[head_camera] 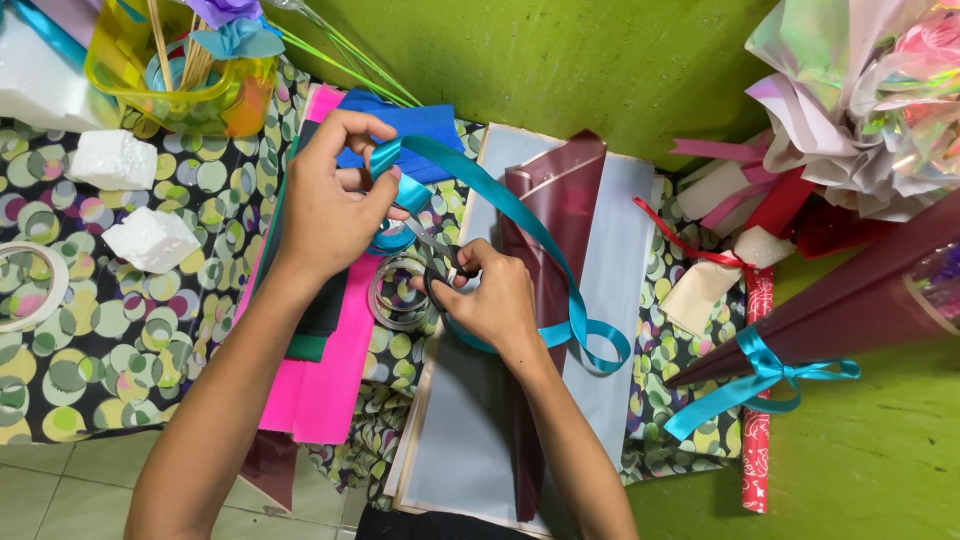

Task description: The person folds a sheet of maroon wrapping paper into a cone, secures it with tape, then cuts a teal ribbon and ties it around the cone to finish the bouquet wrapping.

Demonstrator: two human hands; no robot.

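The left hand (pixel 330 205) pinches the teal ribbon (pixel 520 215) at 11 o'clock; the right hand (pixel 490 295) grips scissors (pixel 432 250), blades at the ribbon, which looks still uncut; 1 wrapped cone (pixel 850 300) lies finished at 3 o'clock.

Green floor (pixel 860 460) under a circle-patterned cloth (pixel 120 340), with a maroon cone (pixel 830 310) and, apparently, pale tiles (pixel 60 490).

No screens, signs or labels in view. 1 roll of wrapping paper (pixel 756 400), red with pale print, lies upright along right edge of the patterned cloth (pixel 110 340), under the dark cone. 1 wrapped bouquet (pixel 870 100) in pale iridescent paper sits top right
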